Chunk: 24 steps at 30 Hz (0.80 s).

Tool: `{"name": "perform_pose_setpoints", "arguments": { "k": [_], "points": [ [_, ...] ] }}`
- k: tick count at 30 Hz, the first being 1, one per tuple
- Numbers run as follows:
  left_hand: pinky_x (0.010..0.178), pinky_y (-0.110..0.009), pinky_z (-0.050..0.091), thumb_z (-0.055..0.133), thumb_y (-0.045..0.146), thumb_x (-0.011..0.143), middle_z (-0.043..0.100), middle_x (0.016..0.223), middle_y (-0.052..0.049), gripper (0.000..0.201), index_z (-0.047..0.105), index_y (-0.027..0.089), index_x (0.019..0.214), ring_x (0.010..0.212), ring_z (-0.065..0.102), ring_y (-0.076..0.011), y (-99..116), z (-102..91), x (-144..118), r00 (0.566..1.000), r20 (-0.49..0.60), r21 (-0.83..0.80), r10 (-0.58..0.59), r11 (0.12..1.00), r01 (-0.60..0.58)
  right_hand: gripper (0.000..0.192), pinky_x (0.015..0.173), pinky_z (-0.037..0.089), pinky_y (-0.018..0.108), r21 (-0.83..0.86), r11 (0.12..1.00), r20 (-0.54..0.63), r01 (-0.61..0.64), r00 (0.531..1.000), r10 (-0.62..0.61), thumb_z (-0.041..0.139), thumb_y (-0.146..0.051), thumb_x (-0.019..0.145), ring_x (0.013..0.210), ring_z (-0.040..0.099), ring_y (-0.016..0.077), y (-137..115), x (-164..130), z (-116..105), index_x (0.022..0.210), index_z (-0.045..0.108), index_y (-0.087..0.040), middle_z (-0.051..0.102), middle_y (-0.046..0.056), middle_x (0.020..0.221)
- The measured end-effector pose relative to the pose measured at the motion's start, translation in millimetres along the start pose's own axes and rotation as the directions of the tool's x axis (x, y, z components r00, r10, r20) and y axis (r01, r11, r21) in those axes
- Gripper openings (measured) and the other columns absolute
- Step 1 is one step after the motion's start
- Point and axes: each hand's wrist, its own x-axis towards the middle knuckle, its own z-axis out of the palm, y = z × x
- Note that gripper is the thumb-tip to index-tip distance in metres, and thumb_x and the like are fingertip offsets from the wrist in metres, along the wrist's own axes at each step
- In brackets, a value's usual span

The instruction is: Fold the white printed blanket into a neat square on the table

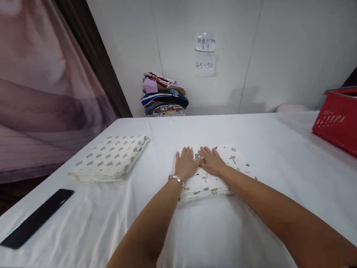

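A folded white cloth [209, 181] printed with small palm trees and other figures lies in front of me on the table. Flat on its left part rests my left hand [186, 164], fingers stretched out, with a bracelet [176, 178] at the wrist. My right hand [211, 160] also presses flat on the cloth, its fingers pointing away from me. The two thumbs meet near the middle. Neither hand grips anything. Another folded cloth [112, 156], cream with a grey cloud-like print, lies to the left, apart from my hands.
A white sheet covers the table [255, 131]. A dark flat phone-like object [36, 219] lies at the left front. At the right edge stands a red basket [348, 127]. Behind the table rises a stack of folded fabrics [164, 94] by the wall, which carries paper signs [206, 65].
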Motion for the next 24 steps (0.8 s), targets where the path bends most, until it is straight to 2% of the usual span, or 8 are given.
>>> {"name": "perform_pose_setpoints", "arguments": {
  "k": [3, 7, 10, 18, 24],
  "points": [
    [0.112, -0.049, 0.012, 0.016, 0.059, 0.09, 0.028, 0.15, -0.01, 0.07, 0.036, 0.014, 0.14, 0.14, 0.017, -0.0248, -9, 13.6, -2, 1.0, -0.011, 0.016, 0.003, 1.0, -0.002, 0.062, 0.111, 0.009, 0.048, 0.005, 1.0, 0.025, 0.005, 1.0, -0.005, 0.025, -0.049, 0.09, 0.14, 0.012, 0.0235, 18, -3, -9, 0.143, 0.029, -0.017, 0.02, 0.007, 0.153],
    [0.113, -0.049, 0.011, 0.017, 0.067, 0.086, 0.024, 0.151, -0.009, 0.078, 0.032, 0.015, 0.142, 0.141, 0.014, -0.0251, -10, 13.7, -4, 1.0, 0.02, 0.018, 0.009, 1.0, -0.01, 0.071, 0.11, 0.007, 0.05, -0.038, 0.972, 0.009, -0.233, 0.972, 0.233, 0.022, -0.059, 0.089, 0.141, 0.01, 0.0254, 58, -18, -14, 0.145, 0.024, -0.015, 0.016, 0.009, 0.154],
    [0.113, -0.049, 0.011, 0.017, 0.066, 0.086, 0.022, 0.152, -0.008, 0.078, 0.029, 0.015, 0.143, 0.141, 0.012, -0.0253, -8, 11.9, -3, 0.999, 0.037, 0.01, -0.002, 1.0, 0.002, 0.074, 0.111, 0.006, 0.048, -0.058, 0.962, -0.026, -0.265, 0.964, 0.264, 0.015, -0.061, 0.089, 0.141, 0.007, 0.0227, 75, -27, -9, 0.146, 0.021, -0.015, 0.013, 0.008, 0.154],
    [0.108, -0.049, 0.025, 0.024, 0.065, 0.086, 0.017, 0.153, -0.007, 0.072, 0.028, 0.02, 0.143, 0.141, 0.012, -0.0266, -9, 10.9, -5, 0.998, 0.059, -0.103, -0.036, 0.994, 0.042, 0.074, 0.111, 0.008, 0.048, -0.068, 0.967, -0.054, -0.244, 0.969, 0.241, 0.015, -0.061, 0.09, 0.141, 0.009, 0.0239, 74, -26, -2, 0.146, 0.022, -0.014, 0.015, 0.009, 0.154],
    [0.106, -0.052, 0.026, 0.026, 0.065, 0.086, 0.019, 0.153, -0.008, 0.072, 0.028, 0.02, 0.142, 0.141, 0.012, -0.0277, -9, 11.3, -5, 0.998, 0.045, -0.125, -0.037, 0.991, 0.042, 0.073, 0.111, 0.009, 0.049, -0.063, 0.968, -0.056, -0.242, 0.97, 0.238, 0.016, -0.061, 0.089, 0.141, 0.01, 0.0243, 76, -26, -2, 0.146, 0.022, -0.015, 0.016, 0.008, 0.154]
  ]
}}
